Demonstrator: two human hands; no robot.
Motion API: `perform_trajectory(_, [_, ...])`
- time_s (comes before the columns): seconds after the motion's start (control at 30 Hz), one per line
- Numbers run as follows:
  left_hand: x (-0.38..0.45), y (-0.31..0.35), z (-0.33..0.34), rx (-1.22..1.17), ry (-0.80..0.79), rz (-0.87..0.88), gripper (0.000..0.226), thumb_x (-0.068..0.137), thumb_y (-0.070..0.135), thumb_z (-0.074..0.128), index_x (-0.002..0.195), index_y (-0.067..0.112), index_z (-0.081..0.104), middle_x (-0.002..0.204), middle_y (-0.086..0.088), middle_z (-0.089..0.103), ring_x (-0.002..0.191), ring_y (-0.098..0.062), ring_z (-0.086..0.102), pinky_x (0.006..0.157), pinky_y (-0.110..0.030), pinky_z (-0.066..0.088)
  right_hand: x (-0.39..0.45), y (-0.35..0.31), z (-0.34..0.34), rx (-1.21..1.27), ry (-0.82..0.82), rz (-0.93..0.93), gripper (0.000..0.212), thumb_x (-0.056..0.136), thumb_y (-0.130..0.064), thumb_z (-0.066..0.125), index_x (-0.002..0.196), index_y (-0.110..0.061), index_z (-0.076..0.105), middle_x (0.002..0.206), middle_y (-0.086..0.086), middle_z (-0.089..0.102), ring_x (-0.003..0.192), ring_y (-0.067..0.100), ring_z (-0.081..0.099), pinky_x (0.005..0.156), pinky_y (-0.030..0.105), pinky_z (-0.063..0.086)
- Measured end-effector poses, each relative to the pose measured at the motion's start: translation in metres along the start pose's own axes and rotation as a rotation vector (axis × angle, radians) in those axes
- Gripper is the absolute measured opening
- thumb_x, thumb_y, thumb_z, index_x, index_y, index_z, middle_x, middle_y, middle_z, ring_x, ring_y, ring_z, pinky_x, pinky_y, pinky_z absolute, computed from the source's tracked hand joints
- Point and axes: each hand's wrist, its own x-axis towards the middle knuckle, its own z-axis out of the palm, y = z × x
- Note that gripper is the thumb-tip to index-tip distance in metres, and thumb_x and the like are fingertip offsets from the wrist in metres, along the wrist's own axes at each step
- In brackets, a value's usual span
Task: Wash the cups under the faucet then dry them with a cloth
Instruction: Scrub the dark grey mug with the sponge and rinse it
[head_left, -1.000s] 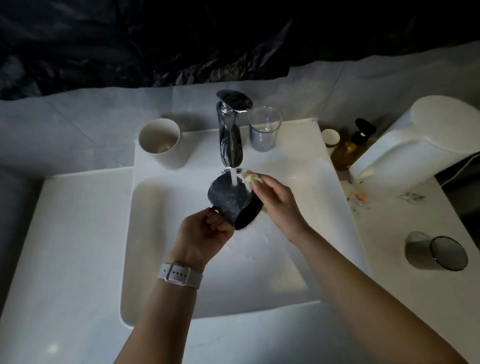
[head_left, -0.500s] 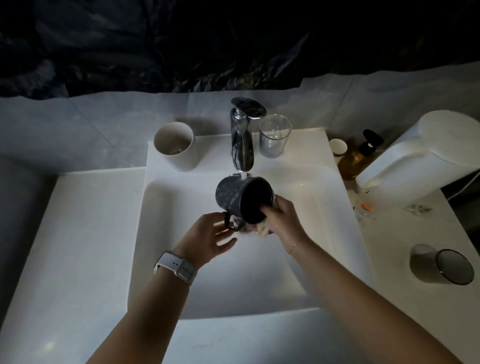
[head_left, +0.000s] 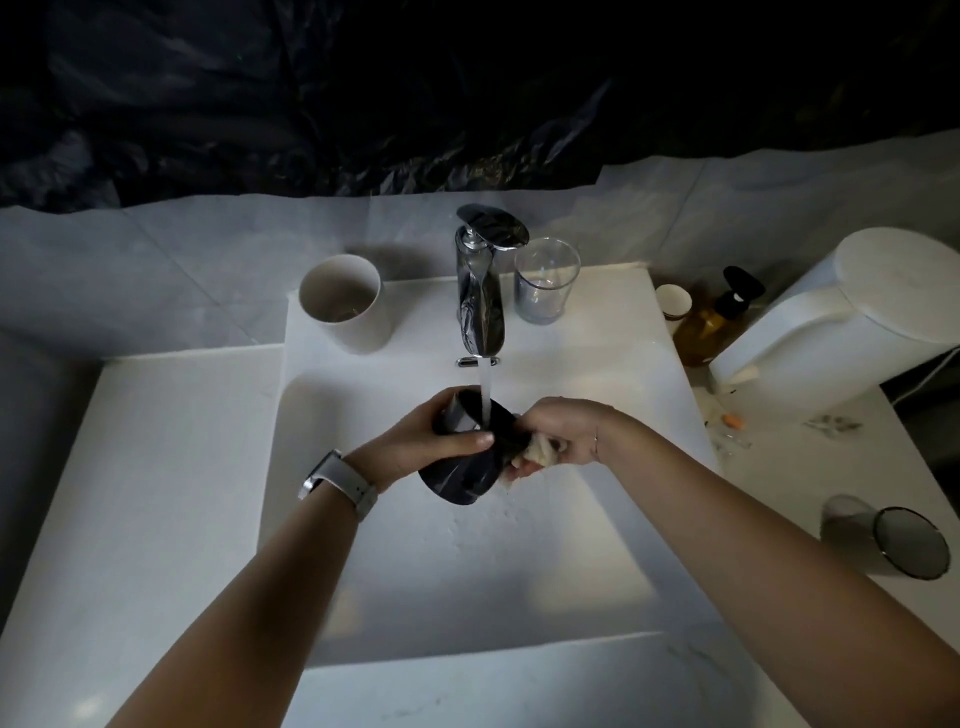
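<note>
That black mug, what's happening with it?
A person is washing it. The left hand holds the dark mug under the running faucet, over the white sink, while the right hand rubs it with a pale cloth. It isn't dried yet.

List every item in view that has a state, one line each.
faucet: running
dark cup: held tilted under the stream
left hand: grips the dark cup
right hand: holds a pale cloth
white cup: upright
clear cup: upright
grey cup: on its side
</note>
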Motion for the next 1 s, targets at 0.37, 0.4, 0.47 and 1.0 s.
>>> perform_trajectory(0.37, [0.016, -0.007, 0.041, -0.580, 0.417, -0.295, 0.081, 0.065, 0.073, 0.064, 0.119, 0.013, 0.067, 0.110, -0.015, 0.073, 0.102, -0.033, 0.070, 0.092, -0.043, 0.055, 0.001, 0.042, 0.069, 0.405, 0.735, -0.690, 0.023, 0.097, -0.039, 0.047, 0.105, -0.030, 0.066, 0.109, -0.006, 0.066, 0.107, 0.007, 0.061, 0.093, 0.028, 0.047])
perform_trajectory(0.4, [0.018, -0.009, 0.047, -0.606, 0.423, -0.288, 0.078, 0.066, 0.072, 0.063, 0.117, 0.013, 0.067, 0.108, -0.014, 0.074, 0.100, -0.031, 0.071, 0.088, -0.041, 0.056, 0.000, 0.050, 0.074, 0.345, 0.785, -0.787, 0.026, 0.097, -0.034, 0.046, 0.115, -0.029, 0.064, 0.117, -0.006, 0.063, 0.115, 0.009, 0.057, 0.099, 0.030, 0.045])
perform_trajectory(0.47, [0.021, -0.009, 0.058, -0.643, 0.466, -0.297, 0.065, 0.069, 0.067, 0.063, 0.107, 0.014, 0.068, 0.096, -0.009, 0.075, 0.083, -0.026, 0.073, 0.068, -0.032, 0.056, 0.000, 0.062, 0.078, 0.172, 0.865, -0.950, 0.035, 0.099, -0.029, 0.046, 0.131, -0.019, 0.057, 0.131, -0.002, 0.057, 0.126, 0.015, 0.050, 0.105, 0.036, 0.042])
perform_trajectory(1.0, [-0.004, 0.001, 0.072, -0.463, 0.728, -0.235, 0.054, 0.077, 0.055, 0.073, 0.117, 0.021, 0.061, 0.112, -0.004, 0.070, 0.104, -0.020, 0.068, 0.093, -0.041, 0.054, -0.007, 0.028, 0.051, -0.390, 0.920, -0.723, 0.025, 0.097, -0.024, 0.053, 0.105, -0.002, 0.062, 0.099, 0.018, 0.069, 0.091, 0.036, 0.064, 0.076, 0.038, 0.049])
